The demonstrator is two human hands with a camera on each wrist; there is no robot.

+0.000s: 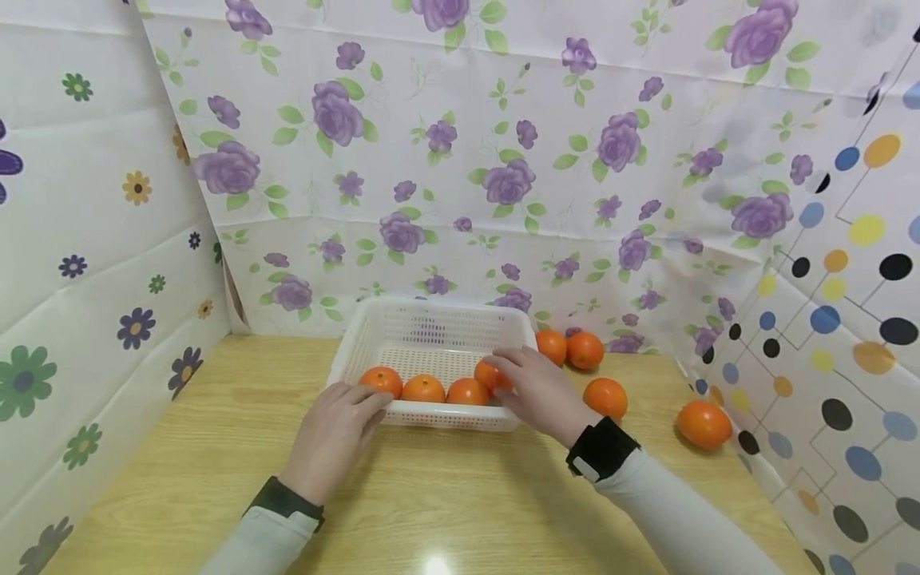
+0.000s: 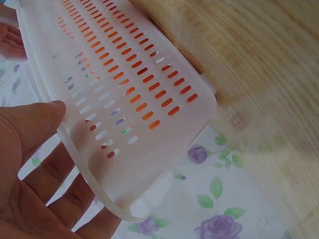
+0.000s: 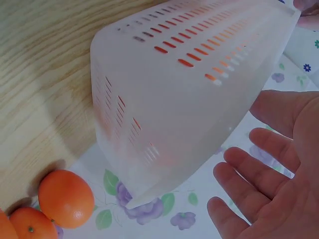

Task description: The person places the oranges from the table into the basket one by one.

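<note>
A white perforated plastic basket point(image 1: 449, 416) stands on the wooden table with several oranges point(image 1: 423, 389) lined along its near side. At its near left corner my left hand point(image 1: 336, 435) holds the rim, fingers over the edge. The left wrist view shows the thumb point(image 2: 45, 119) against the rim's outer side. My right hand point(image 1: 542, 391) reaches over the near right corner, fingers above the rightmost orange point(image 1: 486, 373). In the right wrist view its fingers point(image 3: 249, 186) are spread apart with nothing between them, and the thumb lies beside the basket rim.
Right of the basket, two oranges point(image 1: 585, 350) sit together by the back wall. Another orange point(image 1: 605, 398) lies behind my right wrist, and one more point(image 1: 704, 424) is near the right wall. Patterned sheets point(image 1: 460, 160) enclose the table point(image 1: 237, 415) on three sides.
</note>
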